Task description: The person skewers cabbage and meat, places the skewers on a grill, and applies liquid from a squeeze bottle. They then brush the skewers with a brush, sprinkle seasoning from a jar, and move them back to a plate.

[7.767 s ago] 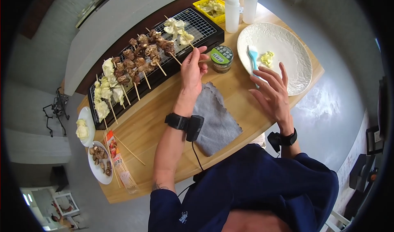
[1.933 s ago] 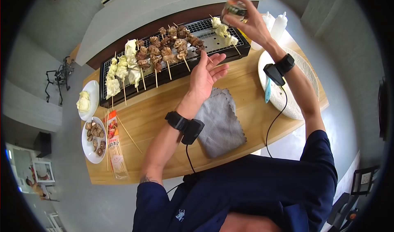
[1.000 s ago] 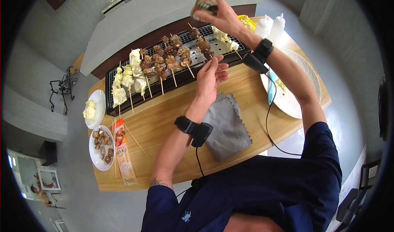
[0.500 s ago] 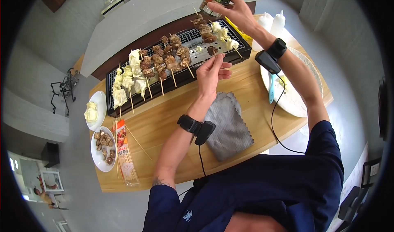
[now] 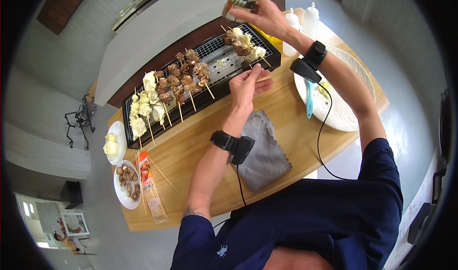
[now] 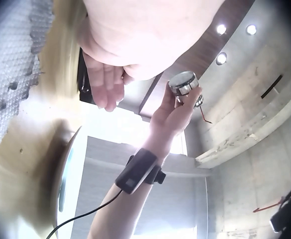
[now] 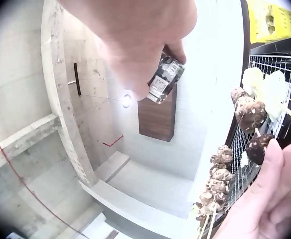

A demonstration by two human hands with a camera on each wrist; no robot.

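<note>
My left hand (image 5: 244, 87) pinches the stick end of a mushroom skewer (image 7: 250, 115) at the front edge of the grill (image 5: 224, 79). That skewer lies at the grill's right end, against a cabbage skewer (image 5: 258, 53). My right hand (image 5: 265, 17) is raised above the grill's far side, gripping a small seasoning jar (image 5: 237, 5) with a dark green and orange label. The jar is tilted, and fingers cover part of it. Further left on the mesh lie several mushroom skewers (image 5: 174, 83) and cabbage skewers (image 5: 140, 110). A bit of cabbage (image 5: 220, 63) sits loose on the mesh.
A large white plate (image 5: 341, 119) with a blue brush (image 5: 309, 100) stands at right, below two squeeze bottles (image 5: 311, 21). A yellow basket (image 5: 272, 37) is partly hidden. A grey cloth (image 5: 265, 155) lies in front; small plates (image 5: 128, 201) and a skewer packet (image 5: 151, 186) are at left.
The jar left the table for my right hand, which shakes it over the grill. My left hand has shifted from the cabbage skewer to a mushroom skewer and drawn it right, against the cabbage.
</note>
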